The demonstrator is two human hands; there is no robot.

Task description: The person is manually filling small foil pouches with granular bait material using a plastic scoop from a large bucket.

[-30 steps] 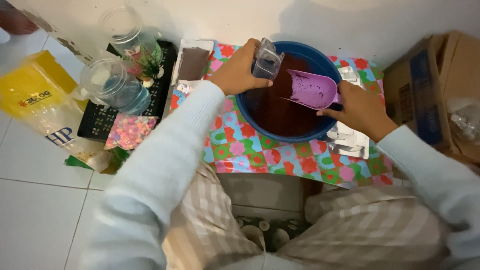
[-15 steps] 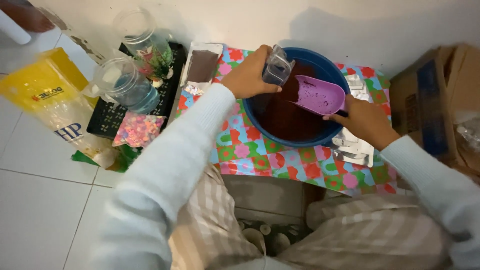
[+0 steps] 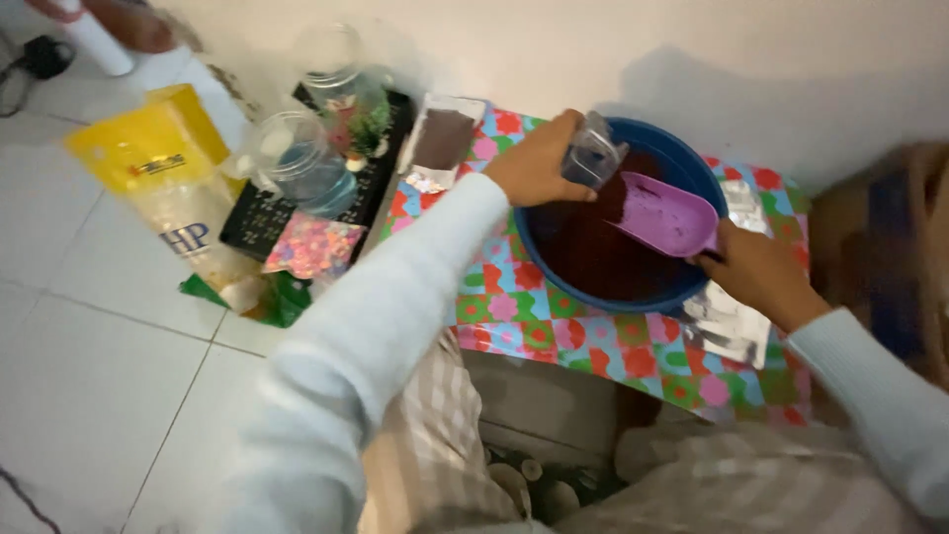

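A low worktop (image 3: 554, 326) covered in a bright flower-patterned cloth stands against the white wall. On its far right part sits a round blue plastic basin (image 3: 539, 252) filled with dark reddish-brown granular material (image 3: 593, 257). The left hand (image 3: 534, 163) is closed around a small clear plastic container (image 3: 591, 153), held tilted over the basin's far left rim. The right hand (image 3: 756, 272) grips the handle of a purple plastic scoop (image 3: 667, 213), whose mouth hangs over the dark material, just beside the container. A flat silver foil packet (image 3: 727, 326) lies at the worktop's right edge, under the right wrist. A clear pouch of brown powder (image 3: 442, 138) rests at the far left corner. Left of the worktop, on the white tiled floor (image 3: 89, 396), are a black tray (image 3: 262, 222) bearing clear glass jars (image 3: 301, 163) and a yellow plastic bag (image 3: 148, 148).
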